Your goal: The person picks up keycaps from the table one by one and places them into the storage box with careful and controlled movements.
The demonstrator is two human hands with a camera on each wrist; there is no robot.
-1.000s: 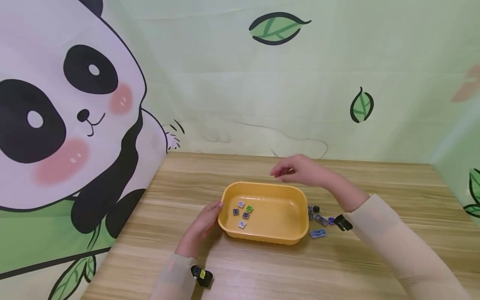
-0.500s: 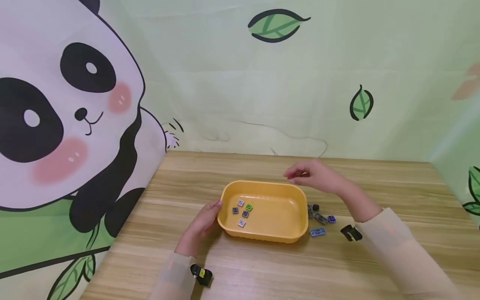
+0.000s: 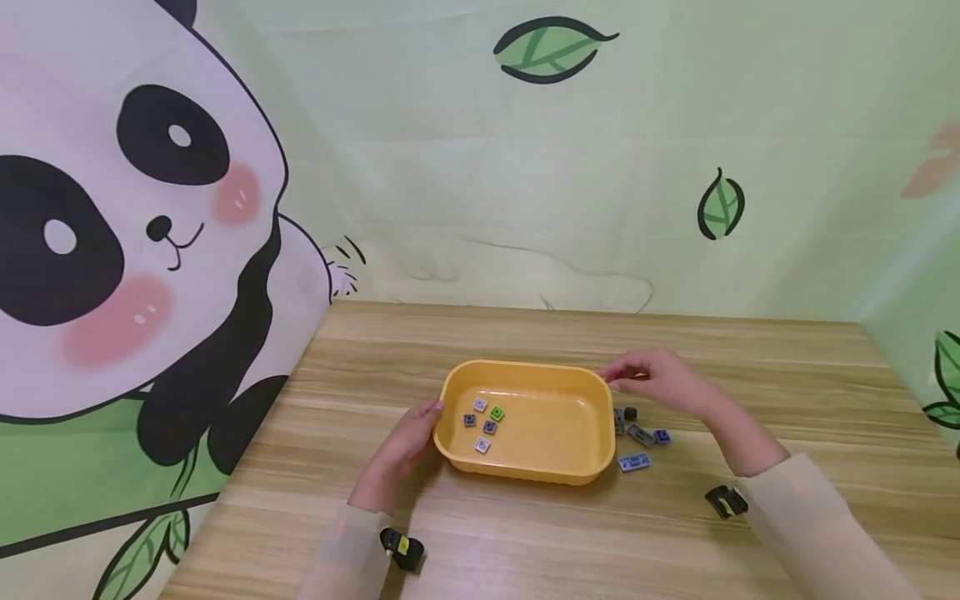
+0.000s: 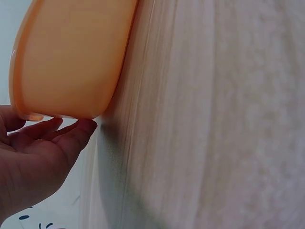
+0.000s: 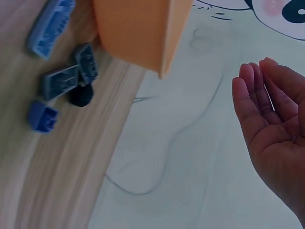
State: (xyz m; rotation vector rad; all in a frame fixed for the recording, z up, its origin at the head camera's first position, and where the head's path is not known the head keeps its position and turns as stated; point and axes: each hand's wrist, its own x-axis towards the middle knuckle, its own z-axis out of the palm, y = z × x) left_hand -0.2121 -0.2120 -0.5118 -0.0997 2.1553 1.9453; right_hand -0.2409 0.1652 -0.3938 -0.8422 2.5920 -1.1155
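Note:
The yellow tray (image 3: pixel 551 477) stands on the table, with several small pieces inside at its left, among them a green one (image 3: pixel 497 413). My left hand (image 3: pixel 402 450) holds the tray's left end; in the left wrist view, that hand (image 4: pixel 43 157) has its thumb at the rim and fingertips against the outer wall. My right hand (image 3: pixel 663 382) hovers by the tray's back right corner with nothing visible in it. In the right wrist view, the hand's (image 5: pixel 279 119) fingers are loosely bent, away from the tray (image 5: pixel 138 28).
Right of the tray lie a light blue piece (image 3: pixel 634 462), a dark grey piece (image 3: pixel 641 434), a small blue piece (image 3: pixel 662 437) and a black one (image 3: pixel 631 413). A printed cloth (image 3: pixel 420 167) hangs behind the wooden table (image 3: pixel 525 542).
My right hand has moved right and nearer, from behind the tray to its back right corner. My left hand has stayed on the tray's left end.

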